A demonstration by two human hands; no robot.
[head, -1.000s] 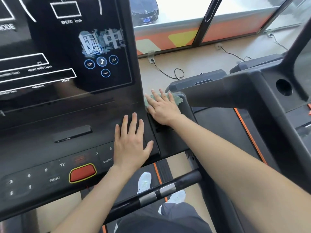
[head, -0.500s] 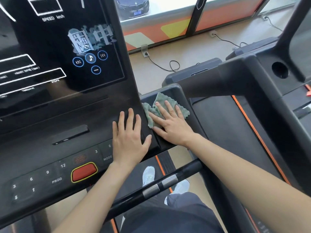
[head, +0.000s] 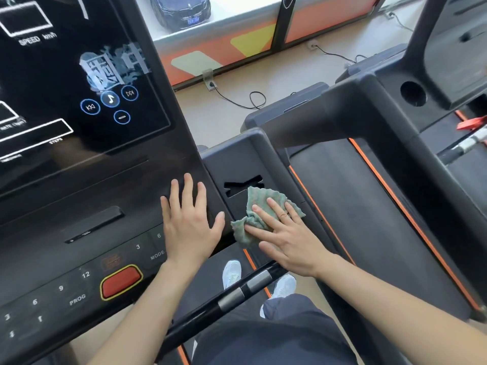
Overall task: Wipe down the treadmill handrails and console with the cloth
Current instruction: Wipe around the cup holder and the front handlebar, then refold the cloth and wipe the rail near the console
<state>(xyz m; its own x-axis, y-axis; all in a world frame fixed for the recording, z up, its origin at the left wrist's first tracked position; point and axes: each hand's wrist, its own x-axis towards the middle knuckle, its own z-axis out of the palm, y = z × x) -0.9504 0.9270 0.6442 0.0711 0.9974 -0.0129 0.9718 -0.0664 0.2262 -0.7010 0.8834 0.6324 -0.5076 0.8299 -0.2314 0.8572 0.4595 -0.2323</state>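
Note:
The black treadmill console fills the left of the view, with a dark screen above and number keys and a red stop button below. My left hand lies flat with straight fingers on the console's right edge. To its right, the dark grey side tray of the console carries a crumpled green cloth. My right hand presses flat on the cloth's near part, fingers spread. A black handrail bar with silver sensor bands runs below both hands.
A second treadmill with orange belt trim stands close on the right, its arm reaching over toward the side tray. Power cables lie on the floor ahead by the window wall. My white shoes stand on the belt below.
My right hand has dragged the cloth toward me along the side tray, uncovering a slot at its far end. My left hand has stayed flat on the console.

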